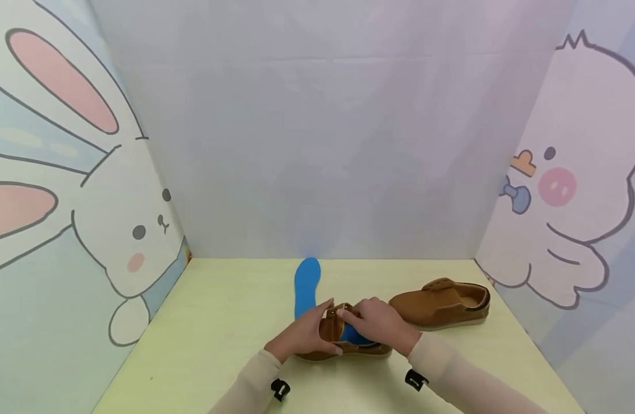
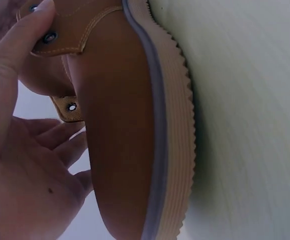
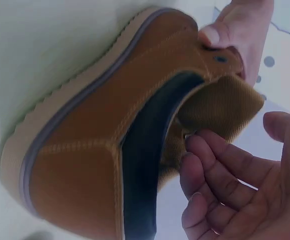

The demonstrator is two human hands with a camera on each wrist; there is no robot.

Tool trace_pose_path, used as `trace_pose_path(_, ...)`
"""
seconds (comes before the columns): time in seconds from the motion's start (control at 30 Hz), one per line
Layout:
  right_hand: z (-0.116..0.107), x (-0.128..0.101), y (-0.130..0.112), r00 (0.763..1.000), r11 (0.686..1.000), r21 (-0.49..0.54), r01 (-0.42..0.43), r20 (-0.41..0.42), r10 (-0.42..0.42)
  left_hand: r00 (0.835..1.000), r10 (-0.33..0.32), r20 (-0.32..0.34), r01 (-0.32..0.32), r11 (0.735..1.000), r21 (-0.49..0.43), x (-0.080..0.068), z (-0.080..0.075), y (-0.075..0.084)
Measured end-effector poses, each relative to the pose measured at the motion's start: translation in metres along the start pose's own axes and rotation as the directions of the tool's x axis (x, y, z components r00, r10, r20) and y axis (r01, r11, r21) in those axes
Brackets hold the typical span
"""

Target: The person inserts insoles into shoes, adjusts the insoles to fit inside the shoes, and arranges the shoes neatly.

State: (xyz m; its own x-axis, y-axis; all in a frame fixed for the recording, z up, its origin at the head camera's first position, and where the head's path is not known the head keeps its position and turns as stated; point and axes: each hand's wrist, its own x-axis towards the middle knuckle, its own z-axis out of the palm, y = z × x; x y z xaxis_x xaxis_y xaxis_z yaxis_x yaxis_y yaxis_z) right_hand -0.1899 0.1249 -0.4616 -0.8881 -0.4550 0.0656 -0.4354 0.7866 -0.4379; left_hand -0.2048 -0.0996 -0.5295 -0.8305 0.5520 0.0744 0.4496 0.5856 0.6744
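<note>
A brown suede shoe with a pale ribbed sole (image 1: 343, 342) sits on the light yellow table (image 1: 219, 322), close to the front edge, and both hands are on it. The left hand (image 1: 304, 334) comes in from the left side and holds the shoe by its upper, with the thumb pressed on the flap that has the little metal lace holes. I think it holds there so the shoe stays put and its mouth stays wide. The right hand (image 1: 377, 323) reaches over from the other side with its fingers bent down at the opening, and they seem to touch the soft tongue and a blue foam insole (image 1: 355, 334) that lies partly inside the shoe. From where I stand I cannot tell if those fingers really pinch the insole or only press on it. Both wrists are low, near the table, and the two arms in cream sleeves come in like a V. A second blue foam insole (image 1: 306, 284) lies flat just behind the hands, and a second brown suede shoe (image 1: 442, 303) rests to the right, apart from the first.
</note>
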Motion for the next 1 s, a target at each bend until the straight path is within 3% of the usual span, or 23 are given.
trace_pose_path(0.1,0.004,0.001,-0.006,0.999,1.0,0.025,-0.009,0.034,0.008,1.0,0.023,0.021,-0.023,1.0,0.0,0.004,-0.002,-0.001)
trace_pose_path(0.3,0.009,0.002,-0.005,0.999,0.999,-0.038,0.001,0.032,0.0,0.998,0.049,0.042,-0.048,0.999,-0.017,0.006,-0.003,-0.004)
trace_pose_path(0.57,0.011,-0.002,0.004,1.0,1.0,-0.021,-0.011,0.006,0.012,0.999,-0.006,0.036,0.007,1.0,-0.019,0.007,-0.007,-0.007)
trace_pose_path(1.0,0.014,-0.005,0.013,1.0,0.999,-0.036,-0.018,-0.01,0.018,0.999,-0.04,0.034,0.04,0.999,0.008,0.006,-0.007,-0.005)
